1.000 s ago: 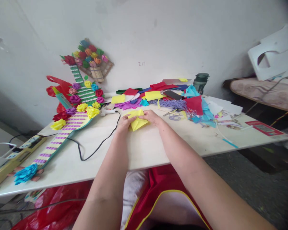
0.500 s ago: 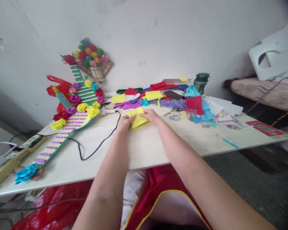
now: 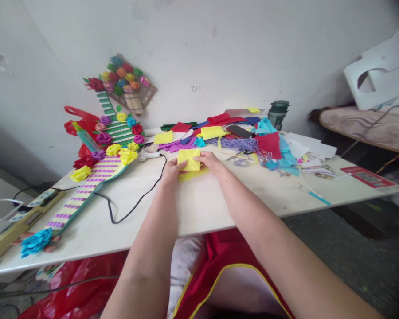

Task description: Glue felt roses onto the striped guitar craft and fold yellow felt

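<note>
- Yellow paper (image 3: 189, 160): square and creased, held at the front-to-back middle of the white table (image 3: 202, 204), between the two hands.
- Left hand (image 3: 172, 170): grasping the paper's left edge, thumb on top, covering part of that edge.
- Right hand (image 3: 209, 160): pinching the right edge, its fingers hiding part of it.
- White tool (image 3: 149, 154): just beyond the left hand; its black cord (image 3: 110, 204) loops over the tabletop left of the forearm.
- Purple yarn (image 3: 237, 144) and colored sheets (image 3: 182, 128): beyond the hands, along the wall.
- Green bottle (image 3: 278, 114): upright, far right.
</note>
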`<state>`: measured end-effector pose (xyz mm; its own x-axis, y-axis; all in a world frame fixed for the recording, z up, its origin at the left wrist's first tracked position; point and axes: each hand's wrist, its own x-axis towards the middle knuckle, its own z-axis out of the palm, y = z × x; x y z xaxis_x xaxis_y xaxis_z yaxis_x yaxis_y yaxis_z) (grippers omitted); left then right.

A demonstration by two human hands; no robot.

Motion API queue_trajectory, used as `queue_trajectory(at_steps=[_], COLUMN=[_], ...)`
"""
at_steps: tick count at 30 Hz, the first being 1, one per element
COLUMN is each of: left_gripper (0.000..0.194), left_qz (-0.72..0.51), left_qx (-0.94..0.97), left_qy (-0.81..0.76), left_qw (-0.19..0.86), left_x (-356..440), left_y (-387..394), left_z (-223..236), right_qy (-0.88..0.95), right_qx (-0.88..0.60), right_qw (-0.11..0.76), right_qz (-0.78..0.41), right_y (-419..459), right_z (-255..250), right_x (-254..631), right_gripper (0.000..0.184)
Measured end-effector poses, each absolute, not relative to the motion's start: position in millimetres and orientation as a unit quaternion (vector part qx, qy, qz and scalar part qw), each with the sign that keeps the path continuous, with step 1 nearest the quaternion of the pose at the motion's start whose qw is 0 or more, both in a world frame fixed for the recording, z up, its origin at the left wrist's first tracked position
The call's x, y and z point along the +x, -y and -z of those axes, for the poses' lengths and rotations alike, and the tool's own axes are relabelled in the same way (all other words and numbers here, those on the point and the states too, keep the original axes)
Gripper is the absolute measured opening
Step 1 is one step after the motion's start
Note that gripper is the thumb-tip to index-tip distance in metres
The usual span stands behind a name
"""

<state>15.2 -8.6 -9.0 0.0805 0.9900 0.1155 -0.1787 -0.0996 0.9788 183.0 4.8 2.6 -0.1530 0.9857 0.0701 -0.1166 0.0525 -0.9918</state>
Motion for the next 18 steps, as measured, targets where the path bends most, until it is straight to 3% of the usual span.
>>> queue_trajectory(at_steps=[10,18], left_gripper=[0.037,0.037], left_qz=[-0.465,-0.510], left_qx=[0.559,0.524], left_qy=[-0.410,-0.393], left_qw=[0.551,0.557], left_x=[11,14], left_y=[5,9], left_z=[14,9], right_qy=[0.536,0.541], right_qx=[-0.418,-0.420], right_qw=[0.493,0.492], right_qz=[-0.544,-0.538], right_y=[4,6], right_z=[-13,-16], right_x=[194,194], right_gripper=[0.004,0.008])
